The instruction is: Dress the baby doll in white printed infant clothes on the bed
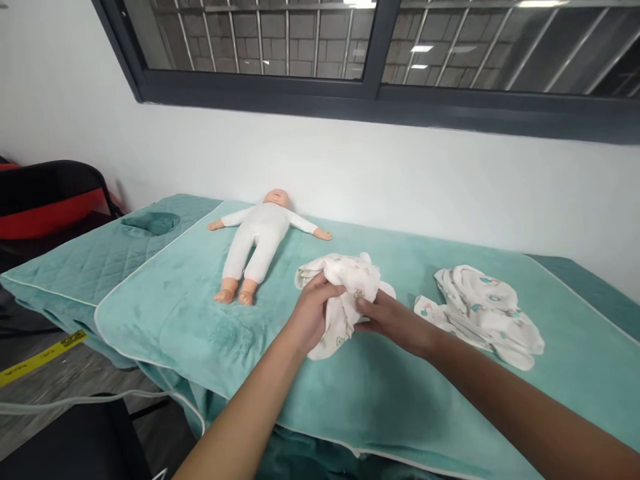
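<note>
A crumpled white printed baby garment [345, 283] lies on the teal blanket [200, 313], and both my hands grip it. My left hand [310, 313] is closed on its left side, with the thumb over the cloth. My right hand [390, 320] pinches its right edge. A baby doll [257, 240] in a white bodysuit lies on its back to the left, arms spread, apart from my hands. A second white printed garment [483, 310] lies bunched up to the right.
The blanket covers a teal quilted massage bed [95, 260] with a face hole [150, 222], set against a white wall under a dark-framed window. A black and red chair [50, 200] stands at left. Yellow tape [43, 357] marks the floor.
</note>
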The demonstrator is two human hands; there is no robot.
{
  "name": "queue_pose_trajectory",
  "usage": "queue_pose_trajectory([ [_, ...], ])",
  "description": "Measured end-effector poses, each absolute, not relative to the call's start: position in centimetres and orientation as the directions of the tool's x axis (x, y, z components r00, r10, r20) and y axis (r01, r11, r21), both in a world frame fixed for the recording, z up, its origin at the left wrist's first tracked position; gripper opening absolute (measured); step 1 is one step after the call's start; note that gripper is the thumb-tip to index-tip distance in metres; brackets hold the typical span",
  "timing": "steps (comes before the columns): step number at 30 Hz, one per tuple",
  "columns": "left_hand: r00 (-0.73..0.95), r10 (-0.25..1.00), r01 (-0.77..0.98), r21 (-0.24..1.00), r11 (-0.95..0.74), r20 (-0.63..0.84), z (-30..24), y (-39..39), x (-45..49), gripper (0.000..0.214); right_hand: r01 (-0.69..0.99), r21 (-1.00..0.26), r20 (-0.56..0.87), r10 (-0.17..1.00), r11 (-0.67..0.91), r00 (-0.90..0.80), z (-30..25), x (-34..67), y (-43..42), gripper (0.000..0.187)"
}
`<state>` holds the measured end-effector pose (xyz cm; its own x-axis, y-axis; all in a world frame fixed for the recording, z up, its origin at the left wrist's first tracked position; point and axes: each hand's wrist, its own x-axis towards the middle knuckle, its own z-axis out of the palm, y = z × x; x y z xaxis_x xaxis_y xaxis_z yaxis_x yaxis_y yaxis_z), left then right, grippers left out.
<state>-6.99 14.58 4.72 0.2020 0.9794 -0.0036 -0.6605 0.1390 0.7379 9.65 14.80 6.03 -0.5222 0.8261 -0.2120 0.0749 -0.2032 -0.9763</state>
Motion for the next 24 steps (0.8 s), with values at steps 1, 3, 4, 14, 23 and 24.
queue_pose_trajectory([
  [1,0.213,0.977,-0.635,0.76,0.137,0.002,5.2,14.2,-6.7,0.039,0.007,-0.976,-0.191,0.839,-0.218,-0.51,6.2,9.5,14.6,0.052],
  [3,0.204,0.978,-0.525,0.847,0.078,0.037,6.0,13.4,-6.4,0.038,-0.067,-0.973,-0.167,0.877,-0.219,-0.451,6.4,9.3,14.4,0.048],
  [4,0.181,0.981,-0.432,0.902,0.016,0.07,6.3,12.9,-6.5,0.035,-0.076,-0.975,-0.157,0.894,-0.208,-0.421,6.5,9.3,14.4,0.045],
  [14,-0.297,0.863,0.134,0.913,-0.386,0.408,5.8,10.7,-8.2,0.05,0.332,-0.931,0.097,0.981,0.149,-0.168,8.7,10.0,15.4,0.041],
  [23,0.111,0.993,-0.494,0.869,0.025,0.034,3.4,10.9,-5.0,0.085,-0.101,-0.989,-0.04,0.85,-0.109,-0.525,8.5,11.8,12.9,0.046],
  [24,0.086,0.996,-0.501,0.865,0.026,0.02,3.3,10.9,-4.7,0.081,-0.124,-0.982,-0.052,0.844,-0.139,-0.534,8.3,12.1,12.9,0.047],
])
